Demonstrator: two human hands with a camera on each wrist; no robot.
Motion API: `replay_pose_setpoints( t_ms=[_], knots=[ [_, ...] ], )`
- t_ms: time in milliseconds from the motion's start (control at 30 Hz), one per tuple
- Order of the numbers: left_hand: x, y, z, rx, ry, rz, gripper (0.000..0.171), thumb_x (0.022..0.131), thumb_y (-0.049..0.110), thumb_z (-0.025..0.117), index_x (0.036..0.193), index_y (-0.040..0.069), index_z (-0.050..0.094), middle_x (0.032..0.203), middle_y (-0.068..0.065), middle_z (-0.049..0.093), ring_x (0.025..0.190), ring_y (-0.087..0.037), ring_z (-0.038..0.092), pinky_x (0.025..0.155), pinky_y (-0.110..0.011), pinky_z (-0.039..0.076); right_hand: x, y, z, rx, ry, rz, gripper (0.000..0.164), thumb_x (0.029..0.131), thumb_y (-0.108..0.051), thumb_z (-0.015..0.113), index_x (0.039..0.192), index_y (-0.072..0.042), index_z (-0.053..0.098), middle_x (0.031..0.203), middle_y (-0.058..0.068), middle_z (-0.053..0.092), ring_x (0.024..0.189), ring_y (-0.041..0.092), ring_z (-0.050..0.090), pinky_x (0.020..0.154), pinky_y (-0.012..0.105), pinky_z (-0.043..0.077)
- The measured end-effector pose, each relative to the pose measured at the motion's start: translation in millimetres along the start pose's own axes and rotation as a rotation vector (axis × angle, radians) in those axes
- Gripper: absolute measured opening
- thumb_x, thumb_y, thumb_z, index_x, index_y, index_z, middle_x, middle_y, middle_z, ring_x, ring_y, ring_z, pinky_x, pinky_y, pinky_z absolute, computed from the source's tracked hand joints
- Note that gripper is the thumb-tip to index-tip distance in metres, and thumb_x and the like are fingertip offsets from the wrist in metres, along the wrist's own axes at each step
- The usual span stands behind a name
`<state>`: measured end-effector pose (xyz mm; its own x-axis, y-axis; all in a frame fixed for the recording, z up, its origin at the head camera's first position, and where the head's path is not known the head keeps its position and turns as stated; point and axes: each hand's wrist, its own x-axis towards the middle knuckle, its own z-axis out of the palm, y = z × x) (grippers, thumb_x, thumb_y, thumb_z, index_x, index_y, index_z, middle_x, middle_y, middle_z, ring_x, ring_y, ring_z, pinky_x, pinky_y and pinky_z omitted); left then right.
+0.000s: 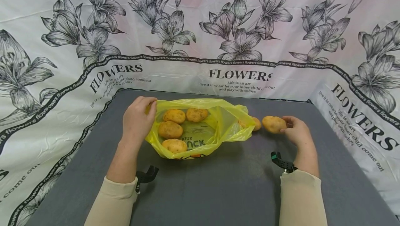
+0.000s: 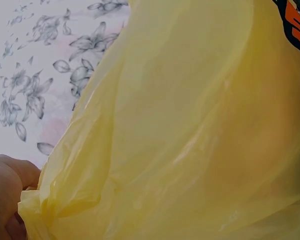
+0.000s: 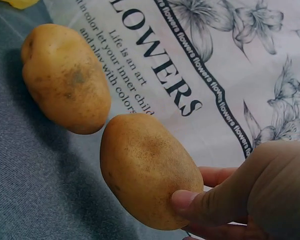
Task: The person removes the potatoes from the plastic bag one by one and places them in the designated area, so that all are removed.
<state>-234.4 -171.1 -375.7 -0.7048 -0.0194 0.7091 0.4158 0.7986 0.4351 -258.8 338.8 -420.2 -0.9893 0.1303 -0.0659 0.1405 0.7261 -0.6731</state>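
My left hand (image 1: 137,118) pinches the left edge of a yellow plastic bag (image 1: 218,142), which lies on its side with its mouth held wide. Several potatoes (image 1: 170,130) sit inside, grouped at the bag's left. In the left wrist view the thin bag (image 2: 175,125) fills most of the picture, its edge gathered at the fingers. To the right of the bag, my right hand (image 1: 298,131) grips one potato (image 3: 147,170) between thumb and fingers. Another potato (image 3: 65,80) rests on the table beside it, partly hidden behind the bag's right flap in the head view.
A dark grey table (image 1: 231,187) lies under everything. White cloth with printed flowers and lettering (image 1: 240,75) hangs around its back and sides. Each wrist wears a black camera mount (image 1: 282,161).
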Motion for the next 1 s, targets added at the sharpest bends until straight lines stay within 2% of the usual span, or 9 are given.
replay_pose_setpoints(
  t_ms=[367, 700, 1000],
  knots=[
    [-0.3, 0.8, -0.4, 0.005, -0.016, -0.005, 0.016, 0.101, 0.012, 0.066, 0.108, 0.002, 0.076, 0.098, -0.013, 0.070, 0.088, -0.031, 0.066, 0.076, -0.047, 0.056, 3.5, 1.7, 4.9, -0.004, -0.011, 0.021, 0.060, 0.099, -0.001, 0.058, 0.153, 0.010, 0.034, 0.148, 0.039, 0.039, 0.135, 0.054, 0.038, 0.107, 0.066, 0.037],
    [0.3, 0.2, 0.1, 0.007, -0.012, 0.002, 0.016, 0.101, 0.012, 0.066, 0.108, 0.003, 0.076, 0.097, -0.012, 0.069, 0.086, -0.030, 0.066, 0.074, -0.046, 0.056, 8.8, 6.8, 10.8, 0.034, 0.008, 0.053, 0.061, 0.099, 0.001, 0.059, 0.154, 0.010, 0.033, 0.152, 0.037, 0.036, 0.138, 0.054, 0.037, 0.109, 0.065, 0.036],
    [-0.4, 0.0, 0.0, 0.009, -0.012, 0.007, 0.016, 0.101, 0.012, 0.067, 0.109, 0.002, 0.076, 0.097, -0.013, 0.070, 0.085, -0.030, 0.066, 0.072, -0.046, 0.055, 11.7, 12.4, 12.7, 0.014, -0.001, 0.013, 0.062, 0.097, -0.001, 0.060, 0.152, 0.012, 0.034, 0.152, 0.037, 0.037, 0.138, 0.054, 0.036, 0.111, 0.065, 0.032]
  ],
)
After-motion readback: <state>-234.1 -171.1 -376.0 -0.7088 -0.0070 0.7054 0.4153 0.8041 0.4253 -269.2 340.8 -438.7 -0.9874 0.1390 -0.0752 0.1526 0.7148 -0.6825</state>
